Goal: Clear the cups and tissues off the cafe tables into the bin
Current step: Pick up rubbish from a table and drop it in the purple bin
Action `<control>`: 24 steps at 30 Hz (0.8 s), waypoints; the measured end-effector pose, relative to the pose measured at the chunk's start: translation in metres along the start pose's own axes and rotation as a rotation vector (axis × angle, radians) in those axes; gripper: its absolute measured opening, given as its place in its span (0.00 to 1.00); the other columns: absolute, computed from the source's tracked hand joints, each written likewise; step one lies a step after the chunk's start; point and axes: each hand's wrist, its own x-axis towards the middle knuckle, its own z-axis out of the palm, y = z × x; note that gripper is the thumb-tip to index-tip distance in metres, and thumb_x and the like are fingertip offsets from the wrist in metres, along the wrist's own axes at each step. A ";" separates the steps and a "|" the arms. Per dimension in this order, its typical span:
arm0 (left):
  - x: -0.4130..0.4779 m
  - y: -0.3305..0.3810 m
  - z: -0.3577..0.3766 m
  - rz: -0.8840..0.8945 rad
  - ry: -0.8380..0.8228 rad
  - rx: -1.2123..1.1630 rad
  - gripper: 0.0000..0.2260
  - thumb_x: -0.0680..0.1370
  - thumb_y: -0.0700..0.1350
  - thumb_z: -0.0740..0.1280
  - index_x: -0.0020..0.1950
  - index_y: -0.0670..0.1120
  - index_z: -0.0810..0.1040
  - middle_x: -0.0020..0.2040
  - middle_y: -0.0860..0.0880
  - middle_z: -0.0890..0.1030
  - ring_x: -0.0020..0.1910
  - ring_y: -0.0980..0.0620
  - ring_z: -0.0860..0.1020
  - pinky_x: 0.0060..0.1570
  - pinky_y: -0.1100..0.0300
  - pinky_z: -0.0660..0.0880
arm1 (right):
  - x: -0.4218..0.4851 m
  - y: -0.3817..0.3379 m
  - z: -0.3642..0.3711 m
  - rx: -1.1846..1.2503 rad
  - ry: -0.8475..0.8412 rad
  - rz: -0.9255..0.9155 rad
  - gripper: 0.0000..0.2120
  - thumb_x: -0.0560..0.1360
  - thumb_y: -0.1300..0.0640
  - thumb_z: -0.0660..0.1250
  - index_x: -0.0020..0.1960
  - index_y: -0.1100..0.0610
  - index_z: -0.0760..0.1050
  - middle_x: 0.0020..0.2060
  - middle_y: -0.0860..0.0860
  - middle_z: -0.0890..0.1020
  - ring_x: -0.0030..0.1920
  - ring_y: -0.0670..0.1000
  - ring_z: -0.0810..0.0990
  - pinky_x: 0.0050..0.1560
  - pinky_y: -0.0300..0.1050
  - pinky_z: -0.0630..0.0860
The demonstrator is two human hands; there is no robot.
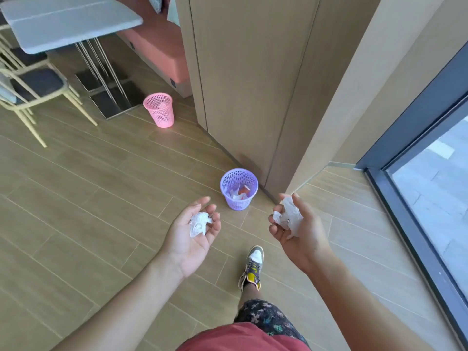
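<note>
**Ann:** What is the biggest thing here?

**Ben:** The wood floor (pixel 76 198). The purple bin (pixel 238 202) stands on it, right at the foot of the tall wood wall (pixel 248 84). A big window (pixel 435 186) is far to the right of the purple bin.

**Ann:** And on the other side?

**Ben:** Far to the left of the purple bin, and further back, is a grey worktop (pixel 63 21) with a chair (pixel 38 87) beside it. A pink bin (pixel 159 115) stands between that worktop and the purple bin, well apart from the purple one.

**Ann:** What is in the purple bin?

**Ben:** White tissues and something red. I cannot tell what the red thing is.

**Ann:** Where are the hands?

**Ben:** Both are just on the near side of the purple bin, palms up. The left hand (pixel 187 249) has a slack grip, and a small tissue ball (pixel 200 224) lies in its palm. The right hand (pixel 304 239) has its grip curled round a bigger tissue (pixel 290 215).

**Ann:** Any words to read?

**Ben:** A shoe (pixel 252 267) on the floor, nearer than the purple bin, has a yellow patch. It is too blurry to read.
</note>
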 end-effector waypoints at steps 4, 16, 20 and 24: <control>0.088 0.019 0.046 0.042 0.063 -0.013 0.08 0.82 0.41 0.62 0.55 0.43 0.80 0.44 0.46 0.81 0.42 0.49 0.79 0.44 0.60 0.80 | 0.100 -0.039 0.011 -0.025 -0.015 0.063 0.12 0.81 0.48 0.65 0.54 0.56 0.80 0.39 0.52 0.76 0.37 0.52 0.74 0.37 0.44 0.73; 0.266 0.072 0.128 0.047 0.165 -0.033 0.08 0.82 0.41 0.61 0.54 0.43 0.80 0.44 0.46 0.81 0.41 0.49 0.79 0.46 0.59 0.79 | 0.300 -0.121 0.046 -0.088 -0.020 0.189 0.10 0.83 0.49 0.63 0.54 0.55 0.77 0.39 0.52 0.77 0.37 0.51 0.77 0.41 0.45 0.72; 0.320 0.076 0.130 0.000 0.183 -0.013 0.08 0.81 0.41 0.62 0.52 0.43 0.81 0.44 0.46 0.82 0.40 0.49 0.79 0.45 0.60 0.79 | 0.353 -0.113 0.044 -0.071 0.029 0.220 0.10 0.83 0.49 0.63 0.56 0.56 0.76 0.40 0.52 0.78 0.36 0.51 0.78 0.40 0.44 0.73; 0.385 0.066 0.114 -0.079 0.211 0.021 0.07 0.81 0.41 0.63 0.51 0.42 0.81 0.45 0.45 0.82 0.41 0.49 0.79 0.47 0.59 0.79 | 0.408 -0.089 0.032 -0.055 0.080 0.236 0.10 0.83 0.49 0.63 0.55 0.56 0.75 0.39 0.51 0.79 0.36 0.50 0.78 0.41 0.44 0.72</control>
